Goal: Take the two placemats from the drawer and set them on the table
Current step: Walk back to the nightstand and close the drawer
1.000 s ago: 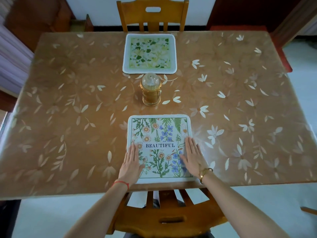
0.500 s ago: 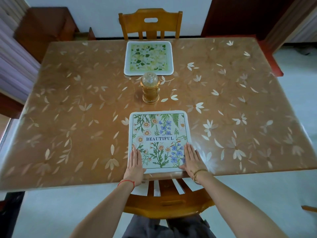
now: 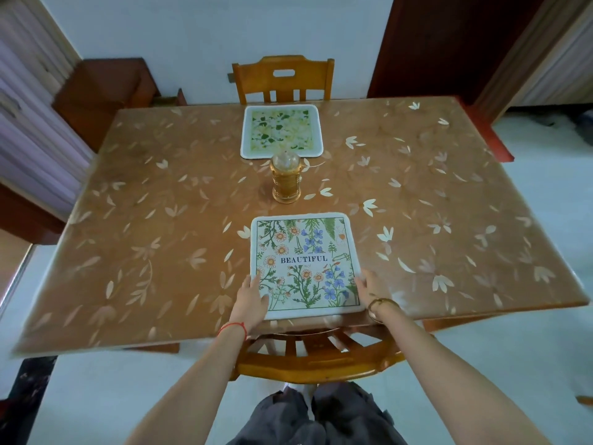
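Setting: a home dining room. Evidence comprised a wooden dining table under a leaf-printed cover, two wooden chairs facing each other across it, floral placemats laid at both seats, and a glass dispenser at centre. Curtains and a dark wooden cabinet lined the walls.

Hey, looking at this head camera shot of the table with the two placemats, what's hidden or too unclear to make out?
- Drawer: not in the head view.
- Left hand and right hand: palms face down on the BEAUTIFUL placemat; whether they press or only rest is unclear.
- Glass jar: contents too small to identify.
- Far chair: seat hidden behind the table.
- Green-and-yellow placemat: pattern too fine to read.
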A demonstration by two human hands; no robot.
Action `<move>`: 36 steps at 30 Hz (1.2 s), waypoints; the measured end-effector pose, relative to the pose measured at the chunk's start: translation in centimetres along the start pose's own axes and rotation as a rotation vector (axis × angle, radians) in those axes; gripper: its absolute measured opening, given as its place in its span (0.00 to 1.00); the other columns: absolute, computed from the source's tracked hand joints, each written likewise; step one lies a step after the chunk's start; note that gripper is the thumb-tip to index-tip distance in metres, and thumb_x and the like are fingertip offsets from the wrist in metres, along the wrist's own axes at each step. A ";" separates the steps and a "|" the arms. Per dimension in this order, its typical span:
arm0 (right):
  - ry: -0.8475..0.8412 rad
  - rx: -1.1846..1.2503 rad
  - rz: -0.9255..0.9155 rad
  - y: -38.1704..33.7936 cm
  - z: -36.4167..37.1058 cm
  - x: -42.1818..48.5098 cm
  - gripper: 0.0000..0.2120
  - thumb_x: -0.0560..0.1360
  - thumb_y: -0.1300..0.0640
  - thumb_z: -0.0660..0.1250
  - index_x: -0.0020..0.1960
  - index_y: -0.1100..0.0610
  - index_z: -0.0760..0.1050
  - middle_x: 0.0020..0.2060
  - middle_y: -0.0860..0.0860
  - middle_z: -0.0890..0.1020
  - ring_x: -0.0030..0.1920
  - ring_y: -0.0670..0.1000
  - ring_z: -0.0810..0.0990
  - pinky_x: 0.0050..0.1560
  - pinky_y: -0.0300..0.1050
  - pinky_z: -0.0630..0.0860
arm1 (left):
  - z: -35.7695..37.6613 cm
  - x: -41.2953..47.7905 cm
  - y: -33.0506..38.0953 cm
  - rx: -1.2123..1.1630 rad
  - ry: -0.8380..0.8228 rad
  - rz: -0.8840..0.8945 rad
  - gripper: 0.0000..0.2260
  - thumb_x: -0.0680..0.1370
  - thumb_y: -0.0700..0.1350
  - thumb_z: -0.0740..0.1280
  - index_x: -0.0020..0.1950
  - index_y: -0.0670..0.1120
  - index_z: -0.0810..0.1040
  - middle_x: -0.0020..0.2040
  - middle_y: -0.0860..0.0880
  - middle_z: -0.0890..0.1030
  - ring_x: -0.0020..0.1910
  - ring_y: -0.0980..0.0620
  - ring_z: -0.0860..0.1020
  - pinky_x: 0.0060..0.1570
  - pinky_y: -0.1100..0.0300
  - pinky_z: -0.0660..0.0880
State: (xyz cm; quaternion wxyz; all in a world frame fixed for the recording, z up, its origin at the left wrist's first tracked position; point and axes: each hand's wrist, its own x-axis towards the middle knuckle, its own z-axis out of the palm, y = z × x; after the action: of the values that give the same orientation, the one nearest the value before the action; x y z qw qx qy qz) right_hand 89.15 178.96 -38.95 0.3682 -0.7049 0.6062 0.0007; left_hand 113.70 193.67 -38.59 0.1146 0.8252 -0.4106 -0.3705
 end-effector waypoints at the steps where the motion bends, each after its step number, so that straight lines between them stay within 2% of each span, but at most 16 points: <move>1: -0.018 0.125 0.044 -0.5 0.0 -0.4 0.15 0.82 0.58 0.54 0.64 0.62 0.71 0.60 0.59 0.76 0.62 0.57 0.74 0.65 0.53 0.70 | -0.3 -0.4 0.5 -0.061 0.025 0.013 0.26 0.83 0.41 0.60 0.80 0.42 0.57 0.80 0.40 0.60 0.77 0.37 0.63 0.74 0.46 0.65; 3: -0.023 0.287 0.085 -1.3 -0.1 -1.4 0.18 0.83 0.57 0.53 0.71 0.62 0.66 0.70 0.58 0.70 0.70 0.57 0.69 0.71 0.52 0.64 | -0.8 -1.2 1.5 -0.148 0.055 0.035 0.23 0.83 0.41 0.61 0.78 0.44 0.63 0.77 0.44 0.67 0.72 0.38 0.71 0.70 0.47 0.70; 5: -0.011 0.361 0.126 -1.7 -0.3 -2.4 0.19 0.83 0.54 0.52 0.71 0.59 0.66 0.69 0.56 0.72 0.68 0.57 0.71 0.67 0.46 0.66 | -1.1 -2.0 2.5 -0.212 0.072 0.061 0.21 0.83 0.40 0.61 0.77 0.44 0.67 0.75 0.46 0.71 0.71 0.40 0.73 0.68 0.49 0.71; 7: 0.019 0.436 0.172 -2.0 -0.9 -3.4 0.17 0.83 0.50 0.50 0.65 0.54 0.71 0.61 0.55 0.77 0.63 0.55 0.74 0.64 0.47 0.67 | -1.6 -2.9 3.4 -0.279 0.097 0.092 0.19 0.83 0.41 0.61 0.74 0.44 0.70 0.72 0.46 0.74 0.70 0.43 0.74 0.67 0.51 0.73; 8: 0.031 0.491 0.187 -2.1 -1.4 -4.0 0.15 0.83 0.50 0.50 0.57 0.51 0.74 0.53 0.54 0.78 0.58 0.54 0.76 0.66 0.49 0.66 | -1.8 -3.4 4.1 -0.307 0.109 0.118 0.17 0.83 0.41 0.62 0.73 0.44 0.71 0.71 0.46 0.76 0.69 0.45 0.75 0.66 0.55 0.72; 9: 0.053 0.542 0.191 -2.0 -1.8 -4.6 0.14 0.83 0.49 0.49 0.49 0.48 0.73 0.46 0.51 0.76 0.54 0.52 0.76 0.68 0.51 0.66 | -2.0 -3.8 4.8 -0.334 0.119 0.144 0.17 0.83 0.42 0.62 0.71 0.44 0.73 0.69 0.47 0.77 0.68 0.48 0.75 0.65 0.58 0.72; 10: 0.090 0.586 0.180 -1.9 -2.4 -5.1 0.14 0.83 0.48 0.50 0.48 0.47 0.73 0.44 0.49 0.75 0.53 0.51 0.76 0.66 0.51 0.67 | -2.1 -4.1 5.5 -0.363 0.123 0.173 0.16 0.82 0.43 0.63 0.70 0.45 0.74 0.67 0.48 0.78 0.66 0.50 0.76 0.65 0.58 0.72; 12: 0.222 0.651 0.159 -1.0 -3.6 -6.8 0.15 0.82 0.47 0.54 0.57 0.51 0.76 0.49 0.50 0.77 0.56 0.52 0.76 0.59 0.47 0.69 | -2.2 -4.9 7.2 -0.404 0.110 0.250 0.15 0.82 0.44 0.64 0.69 0.46 0.75 0.65 0.51 0.79 0.63 0.55 0.76 0.66 0.53 0.74; 13: 0.300 0.684 0.173 -0.4 -4.4 -7.9 0.15 0.81 0.47 0.56 0.57 0.54 0.77 0.51 0.53 0.80 0.56 0.54 0.78 0.58 0.48 0.72 | -2.1 -5.3 8.1 -0.423 0.097 0.292 0.15 0.82 0.44 0.64 0.69 0.47 0.76 0.65 0.52 0.79 0.61 0.56 0.76 0.66 0.53 0.74; 15: 0.406 0.783 0.163 1.0 -5.7 -10.0 0.14 0.80 0.51 0.59 0.55 0.57 0.79 0.53 0.58 0.83 0.58 0.57 0.79 0.62 0.53 0.74 | -1.6 -6.0 10.0 -0.463 0.063 0.377 0.15 0.82 0.44 0.65 0.68 0.48 0.77 0.62 0.55 0.80 0.60 0.58 0.77 0.63 0.58 0.75; 16: 0.431 0.841 0.139 1.9 -6.2 -11.0 0.12 0.81 0.53 0.59 0.55 0.56 0.79 0.54 0.56 0.83 0.59 0.56 0.79 0.64 0.54 0.73 | -1.3 -6.4 11.0 -0.477 0.042 0.411 0.14 0.82 0.44 0.65 0.68 0.49 0.77 0.61 0.56 0.80 0.60 0.60 0.77 0.62 0.61 0.75; 21: 0.596 1.024 0.105 7.2 -8.6 -15.7 0.10 0.81 0.56 0.59 0.57 0.55 0.78 0.55 0.52 0.83 0.55 0.48 0.81 0.64 0.48 0.73 | 1.2 -8.6 16.5 -0.510 -0.054 0.534 0.13 0.82 0.44 0.66 0.66 0.50 0.78 0.61 0.56 0.82 0.61 0.59 0.78 0.64 0.58 0.75; 23: 0.654 1.064 0.110 9.7 -9.4 -17.5 0.12 0.81 0.54 0.59 0.59 0.54 0.78 0.55 0.51 0.83 0.54 0.45 0.81 0.61 0.44 0.74 | 2.8 -9.8 18.9 -0.502 -0.093 0.577 0.14 0.82 0.44 0.65 0.67 0.50 0.78 0.61 0.56 0.81 0.62 0.60 0.77 0.63 0.62 0.74; 26: 0.745 1.149 0.122 13.5 -10.7 -20.4 0.11 0.81 0.55 0.60 0.58 0.54 0.79 0.52 0.50 0.84 0.56 0.49 0.81 0.58 0.45 0.76 | 5.8 -11.8 22.5 -0.517 -0.162 0.627 0.14 0.82 0.42 0.65 0.68 0.47 0.78 0.63 0.54 0.81 0.61 0.64 0.77 0.60 0.71 0.72; 32: 0.874 1.197 0.153 22.5 -14.4 -27.1 0.11 0.81 0.54 0.59 0.58 0.52 0.78 0.53 0.51 0.84 0.53 0.49 0.81 0.55 0.44 0.77 | 13.5 -16.9 30.5 -0.573 -0.272 0.686 0.13 0.81 0.41 0.67 0.66 0.46 0.79 0.60 0.51 0.83 0.59 0.63 0.80 0.62 0.66 0.74; 36: 0.943 1.237 0.209 28.5 -16.4 -30.7 0.12 0.81 0.53 0.59 0.60 0.54 0.77 0.53 0.50 0.83 0.55 0.50 0.81 0.58 0.45 0.76 | 18.8 -19.8 35.5 -0.598 -0.373 0.675 0.13 0.81 0.40 0.66 0.65 0.46 0.80 0.59 0.49 0.84 0.62 0.52 0.80 0.69 0.51 0.73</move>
State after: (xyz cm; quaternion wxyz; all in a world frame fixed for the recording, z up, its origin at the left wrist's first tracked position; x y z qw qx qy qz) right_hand 49.28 196.81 -28.01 0.3959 -0.2368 0.6521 -0.6017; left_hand 71.71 188.34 -24.04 0.3846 0.4965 -0.5444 -0.5560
